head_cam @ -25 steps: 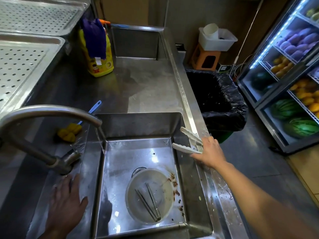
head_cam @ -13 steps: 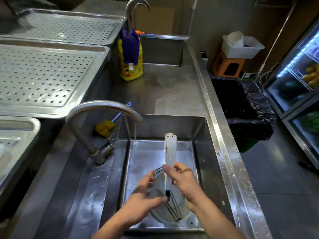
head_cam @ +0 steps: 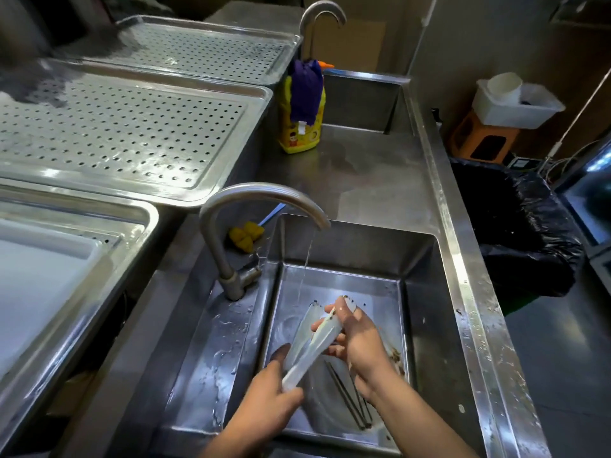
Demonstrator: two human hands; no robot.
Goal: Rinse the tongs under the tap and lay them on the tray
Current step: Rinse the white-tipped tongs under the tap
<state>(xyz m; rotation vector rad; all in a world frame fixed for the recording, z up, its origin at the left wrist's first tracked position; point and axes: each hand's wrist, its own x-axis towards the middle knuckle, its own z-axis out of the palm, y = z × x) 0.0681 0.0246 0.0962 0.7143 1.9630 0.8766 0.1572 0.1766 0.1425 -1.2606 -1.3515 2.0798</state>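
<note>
Tongs [head_cam: 311, 350]: translucent white plastic, smooth, wet gloss. Sink [head_cam: 420, 279] round grip: brushed steel, wet, beaded with droplets. Tap [head_cam: 264, 192] above grip: satin metal. Tray [head_cam: 132, 133] far left of grip: perforated steel, shiny. Bottle [head_cam: 299, 142] beyond grip: yellow plastic; cloth [head_cam: 305, 90] on it: purple fabric. Liner [head_cam: 515, 226] right of grip: black plastic, crinkled, glossy.

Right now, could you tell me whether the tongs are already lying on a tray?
No, the left hand and the right hand both hold the tongs over the sink.
</note>
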